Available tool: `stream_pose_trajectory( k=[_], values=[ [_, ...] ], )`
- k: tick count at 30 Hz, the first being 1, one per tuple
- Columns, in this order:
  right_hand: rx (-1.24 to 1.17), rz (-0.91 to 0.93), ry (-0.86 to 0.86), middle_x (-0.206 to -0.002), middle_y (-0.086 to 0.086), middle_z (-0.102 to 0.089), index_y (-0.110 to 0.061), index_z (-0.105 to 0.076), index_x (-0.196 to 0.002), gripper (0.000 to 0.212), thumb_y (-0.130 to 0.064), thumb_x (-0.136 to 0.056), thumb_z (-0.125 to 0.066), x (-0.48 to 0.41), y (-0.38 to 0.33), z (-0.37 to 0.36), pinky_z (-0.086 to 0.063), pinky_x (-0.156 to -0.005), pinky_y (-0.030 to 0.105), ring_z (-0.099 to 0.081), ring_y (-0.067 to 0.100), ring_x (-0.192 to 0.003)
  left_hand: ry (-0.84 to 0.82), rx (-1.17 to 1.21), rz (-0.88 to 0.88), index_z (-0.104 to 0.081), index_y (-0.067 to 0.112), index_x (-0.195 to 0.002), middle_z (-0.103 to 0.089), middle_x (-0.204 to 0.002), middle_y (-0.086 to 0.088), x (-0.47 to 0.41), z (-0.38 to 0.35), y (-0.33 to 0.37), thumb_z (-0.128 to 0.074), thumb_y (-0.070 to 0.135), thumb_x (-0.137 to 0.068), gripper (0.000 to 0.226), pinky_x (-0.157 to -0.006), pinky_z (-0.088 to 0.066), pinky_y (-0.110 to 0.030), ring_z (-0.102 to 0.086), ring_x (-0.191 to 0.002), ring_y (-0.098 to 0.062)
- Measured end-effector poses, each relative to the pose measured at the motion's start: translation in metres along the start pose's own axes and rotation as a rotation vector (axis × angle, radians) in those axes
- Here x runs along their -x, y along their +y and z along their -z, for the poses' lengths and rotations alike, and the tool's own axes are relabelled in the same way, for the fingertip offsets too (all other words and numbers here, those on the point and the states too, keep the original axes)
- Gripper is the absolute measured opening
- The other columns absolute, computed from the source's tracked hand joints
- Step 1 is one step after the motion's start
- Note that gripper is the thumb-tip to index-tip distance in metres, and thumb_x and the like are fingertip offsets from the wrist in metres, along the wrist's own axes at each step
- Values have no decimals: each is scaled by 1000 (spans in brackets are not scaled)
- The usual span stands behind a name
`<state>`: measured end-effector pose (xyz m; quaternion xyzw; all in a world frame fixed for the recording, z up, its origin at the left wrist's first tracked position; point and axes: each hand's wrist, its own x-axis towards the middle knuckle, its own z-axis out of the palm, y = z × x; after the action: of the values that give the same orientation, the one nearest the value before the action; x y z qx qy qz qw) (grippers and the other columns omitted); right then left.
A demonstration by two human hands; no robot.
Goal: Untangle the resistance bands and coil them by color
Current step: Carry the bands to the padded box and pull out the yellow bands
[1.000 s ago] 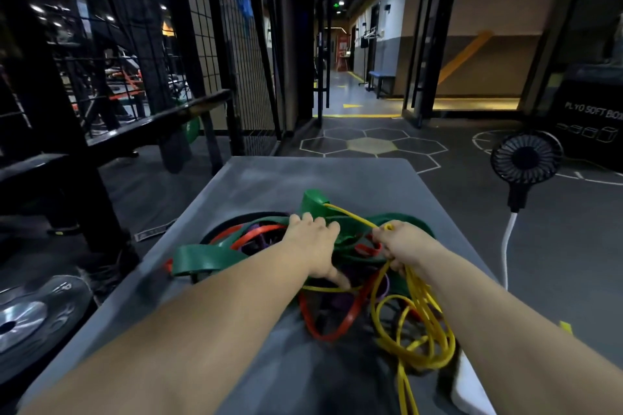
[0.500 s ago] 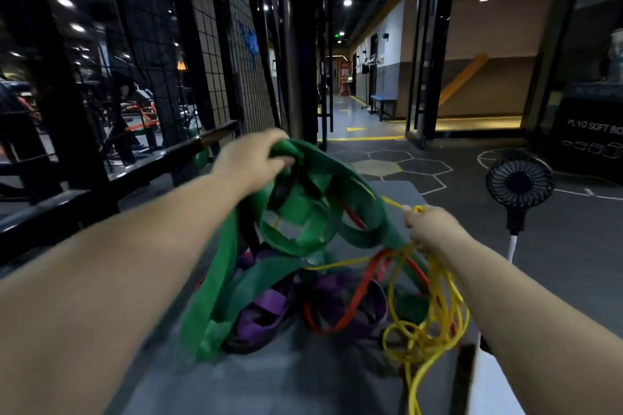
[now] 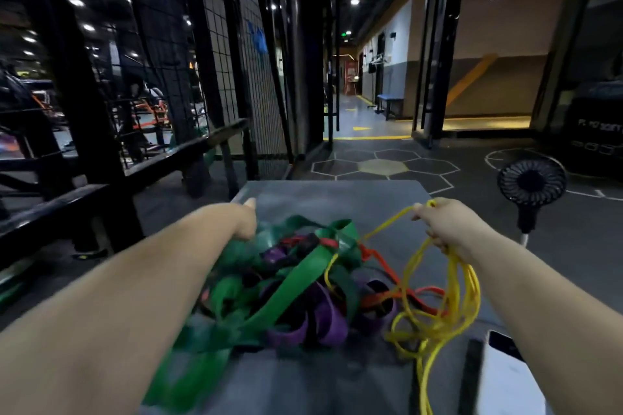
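Note:
A tangle of resistance bands lies on the grey table (image 3: 337, 199): wide green bands (image 3: 286, 283), purple bands (image 3: 323, 320), thin red bands (image 3: 381, 296) and thin yellow bands (image 3: 448, 307). My left hand (image 3: 244, 221) is at the pile's far left edge, closed on the green bands, fingers mostly hidden. My right hand (image 3: 441, 222) is raised at the right, gripping the yellow bands; one strand runs taut from it into the pile, and several loops hang below it.
A small black fan (image 3: 531, 184) on a white stand is right of the table. A white object (image 3: 512, 377) lies at the table's near right corner. Black metal racks (image 3: 84, 158) and mesh panels stand to the left. A hallway opens ahead.
My left hand has dropped from high above the table back down to the pile with the green bands. My right hand has pulled the yellow bands further right and up.

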<state>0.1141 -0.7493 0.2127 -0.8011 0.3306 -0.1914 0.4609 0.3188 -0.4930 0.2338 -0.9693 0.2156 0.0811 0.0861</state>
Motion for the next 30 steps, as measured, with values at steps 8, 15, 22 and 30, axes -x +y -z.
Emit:
stream_pose_trajectory(
  k=[8,15,22,30],
  values=[
    [-54,76,22,-54,2,-36,-15,-66,-97,26,-30,-101,-45,11,-9,3,-27,-43,25,-30,16,-42,107,299,-561,-27,24,-149,-32,-154,-4,17,-51,93,-64,42,-87,75,-110,-34,-36,-37,-136,-27],
    [-187,135,143,-50,-1,-39,-15,-67,-93,26,-32,-100,-47,19,-10,15,-29,-42,26,-32,15,-41,197,369,-284,3,42,-151,-27,-154,-9,-6,-113,95,-50,59,-90,83,-107,-36,-44,-39,-133,-36],
    [-210,259,96,-46,-8,-38,-19,-67,-91,24,-32,-101,-49,43,-17,19,-29,-40,25,-30,10,-39,233,67,-367,-8,41,-150,-42,-138,-9,-7,-93,109,-48,46,-96,68,-97,-41,-45,-45,-125,-35],
    [-265,173,174,-48,-5,-38,-15,-66,-93,26,-31,-101,-48,41,-4,33,-28,-40,25,-30,12,-39,441,122,-364,-53,31,-131,-44,-121,-10,-11,-53,101,-52,48,-93,42,-94,-41,-43,-42,-118,-32]
  ],
)
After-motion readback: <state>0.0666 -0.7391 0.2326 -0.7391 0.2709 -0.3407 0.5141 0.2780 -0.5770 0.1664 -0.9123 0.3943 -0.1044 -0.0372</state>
